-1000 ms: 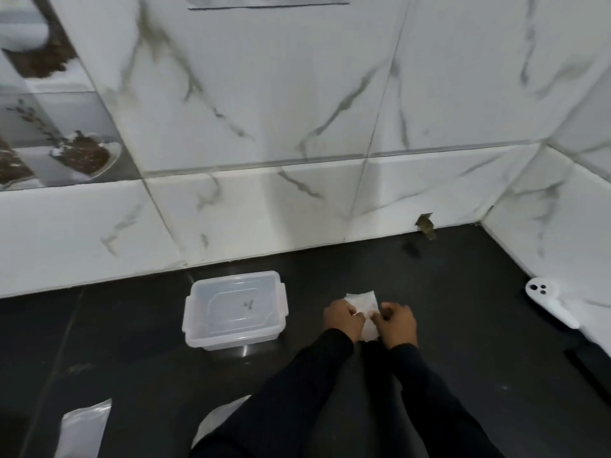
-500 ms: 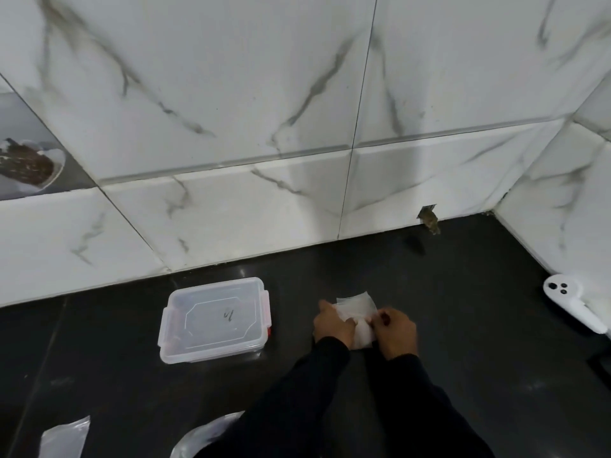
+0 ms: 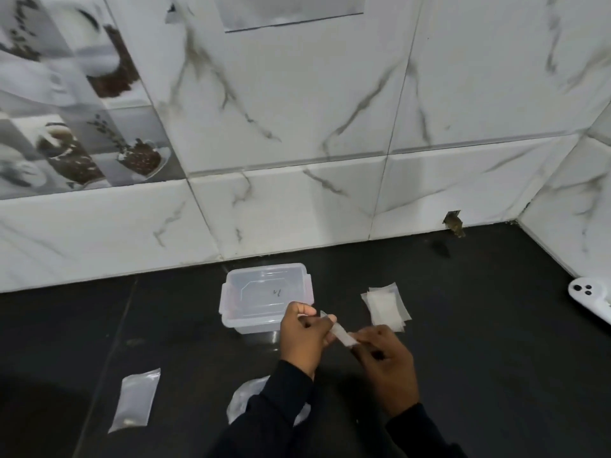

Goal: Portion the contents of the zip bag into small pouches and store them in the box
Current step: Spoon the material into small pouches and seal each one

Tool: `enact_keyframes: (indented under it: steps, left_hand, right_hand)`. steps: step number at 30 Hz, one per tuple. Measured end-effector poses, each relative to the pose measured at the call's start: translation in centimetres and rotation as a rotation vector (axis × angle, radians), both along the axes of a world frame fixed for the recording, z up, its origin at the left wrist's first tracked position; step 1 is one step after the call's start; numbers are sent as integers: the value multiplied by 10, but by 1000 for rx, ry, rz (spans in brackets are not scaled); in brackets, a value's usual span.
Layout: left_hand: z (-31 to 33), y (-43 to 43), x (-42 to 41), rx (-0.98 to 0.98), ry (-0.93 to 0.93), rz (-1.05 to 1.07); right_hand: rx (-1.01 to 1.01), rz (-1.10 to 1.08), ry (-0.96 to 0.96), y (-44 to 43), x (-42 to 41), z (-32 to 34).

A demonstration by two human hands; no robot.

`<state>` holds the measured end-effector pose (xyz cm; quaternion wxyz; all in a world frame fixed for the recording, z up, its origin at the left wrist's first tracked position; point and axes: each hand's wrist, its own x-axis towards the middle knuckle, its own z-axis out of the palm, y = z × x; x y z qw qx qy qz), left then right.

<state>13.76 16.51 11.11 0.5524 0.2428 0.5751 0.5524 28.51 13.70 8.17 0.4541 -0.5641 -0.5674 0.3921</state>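
On the black counter (image 3: 496,358) I'm pinching one small pouch (image 3: 342,335) between left hand (image 3: 302,335) and right hand (image 3: 385,365), long axis running left-right, zip bag (image 3: 244,396) lying near under my left forearm, box (image 3: 264,295) just beyond.

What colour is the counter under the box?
Glossy black counter, best seen in the head view.

Dark glossy counter (image 3: 479,358) is carrying a lidded clear box (image 3: 264,297) near the wall. Stack of small pouches (image 3: 386,305) is lying to its right. Flat clear bag (image 3: 134,399) is sitting front left, crumpled clear bag (image 3: 244,395) partly hidden, white device (image 3: 591,297) at the right edge.
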Motion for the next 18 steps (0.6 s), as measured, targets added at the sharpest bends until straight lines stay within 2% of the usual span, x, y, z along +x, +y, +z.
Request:
enact_keyframes:
  steps: [5,8,10,13,15,18]
  left_hand:
    - [10,-54,-53,108,430,24]
    - [23,-81,-76,136,443,38]
    - [29,-92,-86,149,361,54]
    - [34,-106,-106,154,270,88]
    - [34,-110,-116,170,362,61]
    - [40,-119,-132,280,677,-10]
  right_hand:
    - [31,257,-11,-34,-38,30]
    - [-97,316,51,-39,-67,54]
    - [-126,354,59,-39,-82,62]
    - [-198,463,169,-42,-102,69]
    - [-216,454,182,-41,-110,69]
    - [-193,382,132,-39,-121,68]
